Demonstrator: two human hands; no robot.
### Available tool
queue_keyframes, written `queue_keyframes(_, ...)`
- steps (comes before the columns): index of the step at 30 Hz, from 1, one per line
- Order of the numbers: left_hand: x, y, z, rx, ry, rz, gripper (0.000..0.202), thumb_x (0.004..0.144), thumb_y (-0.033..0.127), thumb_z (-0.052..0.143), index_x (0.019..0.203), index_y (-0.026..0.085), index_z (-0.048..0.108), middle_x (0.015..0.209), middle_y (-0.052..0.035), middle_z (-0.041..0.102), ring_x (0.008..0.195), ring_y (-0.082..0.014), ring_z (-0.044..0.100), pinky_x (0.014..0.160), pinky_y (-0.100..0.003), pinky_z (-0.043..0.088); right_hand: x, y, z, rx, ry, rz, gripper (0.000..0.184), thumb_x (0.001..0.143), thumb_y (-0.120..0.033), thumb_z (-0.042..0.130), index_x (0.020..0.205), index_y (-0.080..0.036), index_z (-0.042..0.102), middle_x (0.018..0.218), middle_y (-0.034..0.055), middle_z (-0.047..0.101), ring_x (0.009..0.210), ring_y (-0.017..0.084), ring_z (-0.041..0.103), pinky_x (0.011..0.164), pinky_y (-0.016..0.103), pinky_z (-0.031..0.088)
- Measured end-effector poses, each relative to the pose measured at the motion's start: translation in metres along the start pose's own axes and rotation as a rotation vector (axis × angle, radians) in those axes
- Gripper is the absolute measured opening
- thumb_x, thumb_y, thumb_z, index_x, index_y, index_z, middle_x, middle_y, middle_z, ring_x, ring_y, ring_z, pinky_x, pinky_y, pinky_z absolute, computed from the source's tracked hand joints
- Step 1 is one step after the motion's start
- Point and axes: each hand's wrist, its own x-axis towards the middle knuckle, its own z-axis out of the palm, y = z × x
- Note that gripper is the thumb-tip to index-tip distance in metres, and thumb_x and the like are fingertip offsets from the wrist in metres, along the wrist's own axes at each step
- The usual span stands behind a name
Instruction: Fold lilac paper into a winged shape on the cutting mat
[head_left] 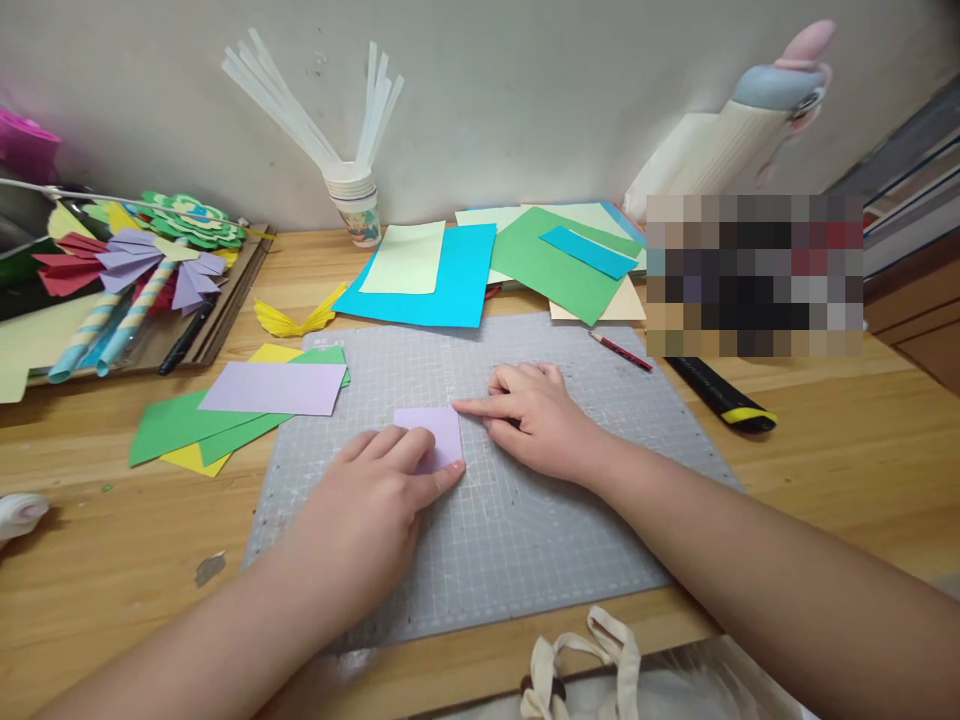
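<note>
A small light purple piece of paper (448,432) lies flat on the grey cutting mat (570,520). My left hand (375,490) presses it down from the left, with curled fingers on its surface and the thumb at its near right corner. From the right, my right hand (536,415) reaches its outstretched index fingertip to the far right corner; its other fingers are bent and grip nothing. Whether the paper is folded cannot be made out. Left of it, a purple paper strip (266,388) rests on green strips (169,425) and yellow ones (199,458).
Behind the mat lie blue (465,270) and green sheets (525,255), and a yellow pleated paper (296,318). Paper cups (356,210) hold white sticks. A red pencil (621,352) and black-and-yellow tool (724,395) lie right. Paper flowers (191,220) sit left; cloth straps (585,650) front.
</note>
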Motion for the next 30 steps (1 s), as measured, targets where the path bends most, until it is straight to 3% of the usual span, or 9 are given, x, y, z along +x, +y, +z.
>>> queue_keyframes(2, 0.002, 0.001, 0.0, 0.04, 0.023, -0.003, 0.056, 0.08, 0.002, 0.045, 0.123, 0.031, 0.064, 0.099, -0.0061, 0.061, 0.096, -0.0276, 0.052, 0.084, -0.047, 0.042, -0.001, 0.002, 0.002, 0.007, 0.018, 0.001, 0.038, 0.09, -0.022, 0.051, 0.12, -0.037, 0.069, 0.092, 0.0041, 0.056, 0.092, 0.023, 0.05, 0.086, 0.042, 0.026)
queue_keyframes(7, 0.003, 0.006, 0.0, 0.12, 0.032, 0.065, 0.047, 0.079, 0.0, 0.042, 0.115, 0.018, 0.067, 0.097, -0.0086, 0.062, 0.095, -0.028, 0.052, 0.084, -0.047, 0.038, 0.0, 0.0, 0.002, 0.049, 0.038, 0.067, 0.036, 0.09, -0.023, 0.053, 0.124, -0.029, 0.066, 0.104, 0.0052, 0.061, 0.103, 0.024, 0.052, 0.092, 0.042, 0.028)
queue_keyframes(12, -0.001, 0.001, 0.008, 0.099, 0.077, 0.09, 0.05, 0.082, 0.002, 0.041, 0.123, 0.02, 0.064, 0.097, -0.0083, 0.062, 0.093, -0.027, 0.051, 0.083, -0.046, 0.036, 0.012, -0.014, -0.003, 0.113, 0.021, 0.214, 0.014, 0.088, -0.03, 0.058, 0.092, -0.023, 0.07, 0.105, 0.0048, 0.064, 0.103, 0.023, 0.056, 0.094, 0.043, 0.032)
queue_keyframes(17, 0.002, -0.011, 0.015, -0.176, 0.286, 0.008, 0.042, 0.085, 0.009, 0.042, 0.103, 0.032, 0.072, 0.091, -0.0025, 0.062, 0.093, -0.023, 0.054, 0.087, -0.044, 0.033, 0.028, -0.024, -0.008, 0.157, -0.06, 0.291, 0.013, 0.08, -0.032, 0.068, 0.072, -0.022, 0.066, 0.095, 0.003, 0.066, 0.094, 0.023, 0.058, 0.09, 0.043, 0.035)
queue_keyframes(21, 0.008, -0.019, 0.012, -0.347, 0.395, -0.148, 0.028, 0.084, 0.015, 0.044, 0.094, 0.024, 0.068, 0.098, -0.0023, 0.063, 0.096, -0.0206, 0.056, 0.089, -0.041, 0.035, 0.03, -0.024, -0.011, 0.211, -0.1, 0.306, 0.012, 0.085, -0.03, 0.061, 0.076, -0.023, 0.066, 0.082, -0.0012, 0.067, 0.079, 0.017, 0.061, 0.084, 0.038, 0.038)
queue_keyframes(25, 0.012, -0.021, 0.007, -0.383, 0.371, -0.219, 0.014, 0.085, 0.03, 0.052, 0.077, 0.02, 0.058, 0.086, -0.0016, 0.061, 0.084, -0.0201, 0.056, 0.079, -0.037, 0.038, 0.028, -0.023, -0.008, 0.182, -0.072, 0.275, 0.012, 0.082, -0.034, 0.067, 0.086, -0.023, 0.067, 0.098, 0.0024, 0.067, 0.095, 0.021, 0.059, 0.089, 0.041, 0.035)
queue_keyframes(30, 0.015, -0.022, 0.006, -0.422, 0.326, -0.234, 0.014, 0.085, 0.031, 0.052, 0.077, 0.021, 0.059, 0.086, -0.0007, 0.061, 0.087, -0.0201, 0.056, 0.082, -0.037, 0.039, 0.028, -0.025, -0.001, 0.148, -0.086, 0.232, 0.013, 0.077, -0.032, 0.072, 0.07, -0.022, 0.065, 0.096, 0.0028, 0.066, 0.104, 0.026, 0.055, 0.091, 0.043, 0.031)
